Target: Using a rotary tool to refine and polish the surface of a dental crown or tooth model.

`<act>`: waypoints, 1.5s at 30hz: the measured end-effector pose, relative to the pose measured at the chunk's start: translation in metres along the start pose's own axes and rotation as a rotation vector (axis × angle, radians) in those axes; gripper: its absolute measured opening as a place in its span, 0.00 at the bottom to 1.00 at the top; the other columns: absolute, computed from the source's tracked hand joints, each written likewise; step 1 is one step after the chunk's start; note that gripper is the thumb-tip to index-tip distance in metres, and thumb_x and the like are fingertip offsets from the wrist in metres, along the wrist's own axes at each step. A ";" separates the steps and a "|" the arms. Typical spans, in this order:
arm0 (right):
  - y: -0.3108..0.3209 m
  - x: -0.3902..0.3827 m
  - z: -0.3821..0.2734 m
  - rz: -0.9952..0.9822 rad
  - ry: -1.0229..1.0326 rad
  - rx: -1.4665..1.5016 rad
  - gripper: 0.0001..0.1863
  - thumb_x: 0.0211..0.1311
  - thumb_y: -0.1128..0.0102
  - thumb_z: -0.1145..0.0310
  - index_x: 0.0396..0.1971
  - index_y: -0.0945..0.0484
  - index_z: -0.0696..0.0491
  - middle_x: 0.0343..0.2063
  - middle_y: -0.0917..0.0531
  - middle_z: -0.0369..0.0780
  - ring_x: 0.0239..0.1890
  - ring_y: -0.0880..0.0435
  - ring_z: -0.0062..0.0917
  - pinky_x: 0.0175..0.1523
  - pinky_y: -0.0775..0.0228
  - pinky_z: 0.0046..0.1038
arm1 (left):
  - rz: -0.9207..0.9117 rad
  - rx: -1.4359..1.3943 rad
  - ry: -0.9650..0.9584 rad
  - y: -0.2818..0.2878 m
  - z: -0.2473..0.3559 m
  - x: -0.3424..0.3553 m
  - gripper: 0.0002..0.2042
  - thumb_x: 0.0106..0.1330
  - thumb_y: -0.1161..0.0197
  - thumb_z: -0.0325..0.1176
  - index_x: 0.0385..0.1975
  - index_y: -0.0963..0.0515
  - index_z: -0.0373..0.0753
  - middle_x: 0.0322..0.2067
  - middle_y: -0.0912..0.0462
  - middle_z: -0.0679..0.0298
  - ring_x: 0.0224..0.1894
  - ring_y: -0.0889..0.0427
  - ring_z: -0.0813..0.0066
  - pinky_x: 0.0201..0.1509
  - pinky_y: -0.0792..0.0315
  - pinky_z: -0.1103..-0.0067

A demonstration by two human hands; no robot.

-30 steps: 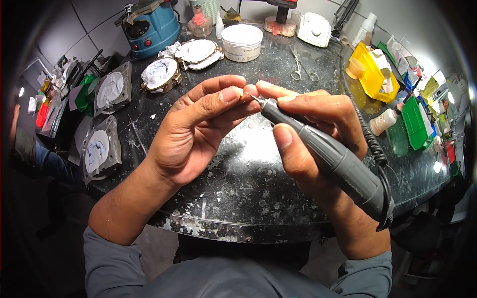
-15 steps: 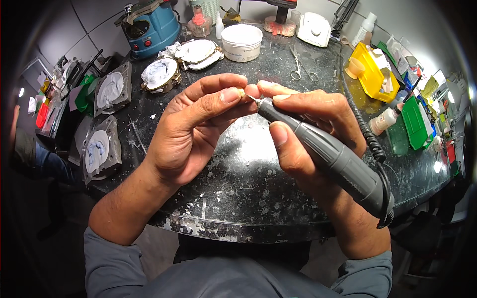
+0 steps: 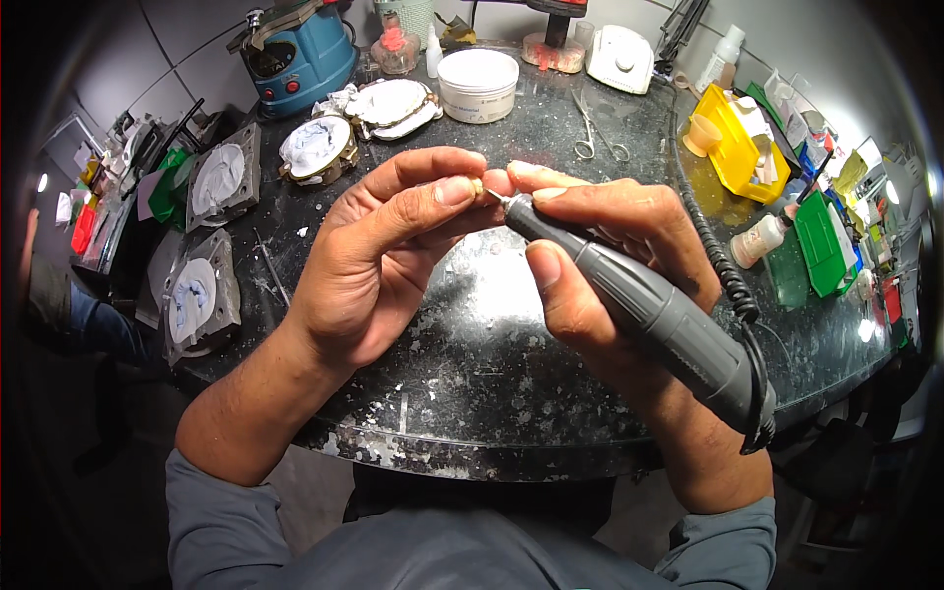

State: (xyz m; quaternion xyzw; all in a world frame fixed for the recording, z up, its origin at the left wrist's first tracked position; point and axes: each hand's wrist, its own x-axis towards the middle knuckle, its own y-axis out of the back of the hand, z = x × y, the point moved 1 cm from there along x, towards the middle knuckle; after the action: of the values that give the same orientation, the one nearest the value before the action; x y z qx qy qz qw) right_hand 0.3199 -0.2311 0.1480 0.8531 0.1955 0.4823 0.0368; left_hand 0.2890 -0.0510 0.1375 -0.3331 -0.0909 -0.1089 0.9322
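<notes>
My left hand (image 3: 369,231) pinches a small tooth-coloured dental piece (image 3: 478,187) between thumb and fingers. Most of that piece is covered by the fingertips, so its exact shape cannot be made out. In my right hand (image 3: 629,256) lies a dark grey rotary handpiece (image 3: 654,305), gripped like a pen and slanting up to the left. Its thin bur (image 3: 494,195) points at the dental piece and is touching it or very close. The right fingertips come up near the left ones, above the bright spot on the bench.
The black, white-flecked bench (image 3: 462,393) curves around me. Plaster-filled metal flasks (image 3: 197,300) stand left, beside a thin metal tool (image 3: 270,265). Behind are a blue machine (image 3: 300,64), white tub (image 3: 478,87) and scissors (image 3: 590,128). The handpiece's coiled cord (image 3: 713,241) runs right, near yellow (image 3: 723,147) and green (image 3: 824,241) bins.
My right hand and the handpiece have shifted slightly left, toward the dental piece. My left hand has hardly moved.
</notes>
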 end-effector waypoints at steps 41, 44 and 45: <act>-0.001 0.000 -0.001 0.021 -0.029 0.012 0.13 0.57 0.42 0.75 0.41 0.32 0.60 0.40 0.20 0.53 0.45 0.19 0.32 0.50 0.28 0.29 | -0.007 -0.016 -0.001 0.000 0.000 0.001 0.11 0.65 0.45 0.27 0.45 0.26 0.32 0.41 0.19 0.54 0.47 0.21 0.67 0.60 0.32 0.73; 0.002 -0.002 -0.004 0.055 0.073 -0.101 0.14 0.57 0.42 0.73 0.41 0.32 0.60 0.35 0.20 0.48 0.35 0.21 0.27 0.43 0.29 0.25 | 0.004 -0.043 -0.012 -0.001 -0.002 0.002 0.11 0.64 0.45 0.27 0.44 0.27 0.32 0.41 0.19 0.53 0.47 0.21 0.66 0.61 0.32 0.72; 0.002 -0.003 -0.007 0.054 0.072 -0.102 0.14 0.57 0.42 0.73 0.41 0.32 0.60 0.35 0.20 0.48 0.35 0.21 0.27 0.43 0.29 0.25 | 0.038 -0.028 -0.010 -0.002 -0.002 0.002 0.10 0.64 0.45 0.27 0.44 0.27 0.32 0.42 0.19 0.54 0.47 0.21 0.65 0.61 0.32 0.72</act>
State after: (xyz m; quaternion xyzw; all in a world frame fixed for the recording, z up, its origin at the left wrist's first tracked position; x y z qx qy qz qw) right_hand 0.3137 -0.2351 0.1497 0.8373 0.1485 0.5227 0.0602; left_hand 0.2907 -0.0544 0.1377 -0.3481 -0.0875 -0.0910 0.9289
